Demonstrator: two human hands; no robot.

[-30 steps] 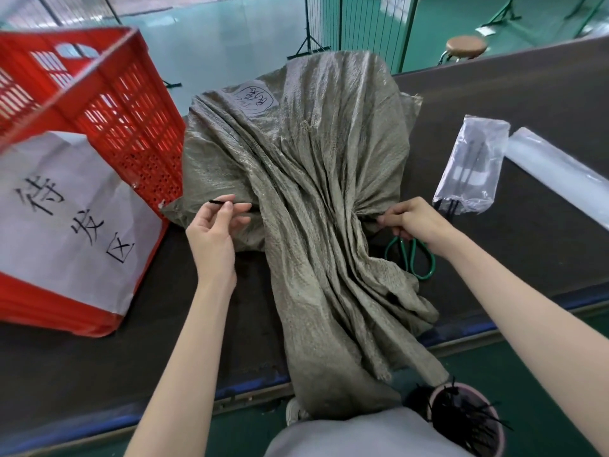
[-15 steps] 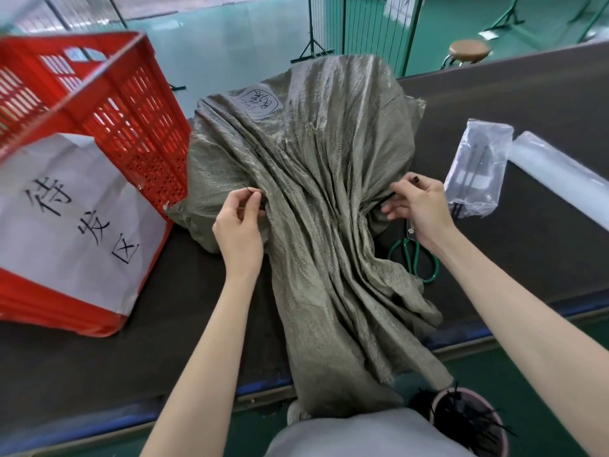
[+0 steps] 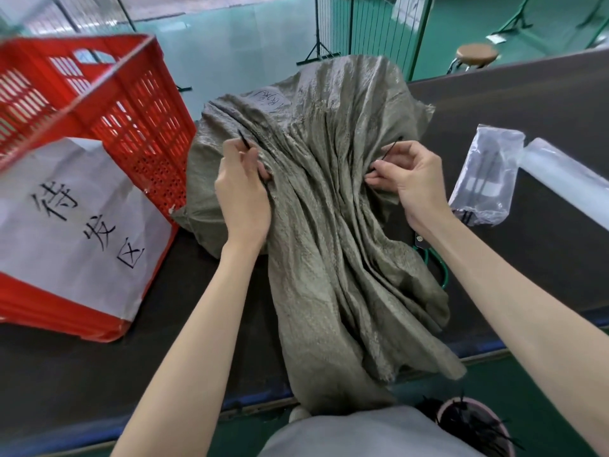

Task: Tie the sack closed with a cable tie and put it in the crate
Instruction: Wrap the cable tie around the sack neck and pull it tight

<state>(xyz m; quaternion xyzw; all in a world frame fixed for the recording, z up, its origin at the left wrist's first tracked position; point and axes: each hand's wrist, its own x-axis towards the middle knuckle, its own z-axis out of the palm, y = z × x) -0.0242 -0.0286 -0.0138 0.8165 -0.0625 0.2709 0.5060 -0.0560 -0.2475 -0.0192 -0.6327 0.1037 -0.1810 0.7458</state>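
Observation:
A grey-green woven sack (image 3: 329,179) lies on the dark table, its loose open end hanging over the front edge toward me. My left hand (image 3: 242,192) pinches one end of a thin black cable tie (image 3: 243,140) at the sack's left side. My right hand (image 3: 412,179) pinches the tie's other end, which sticks up by my thumb on the sack's right side. The tie's middle is hidden under the gathered fabric. The red plastic crate (image 3: 131,127) stands tilted at the left, a white paper sheet on its side.
Green-handled scissors (image 3: 438,262) lie under my right forearm. A clear bag of black cable ties (image 3: 487,176) and a clear plastic roll (image 3: 566,179) lie at the right. A pink pot of cut ties (image 3: 474,427) stands below the table's edge. A stool (image 3: 478,54) stands beyond.
Both hands have risen from the table onto the sack, lifting the tie's ends up along its sides. The fabric between them is more bunched.

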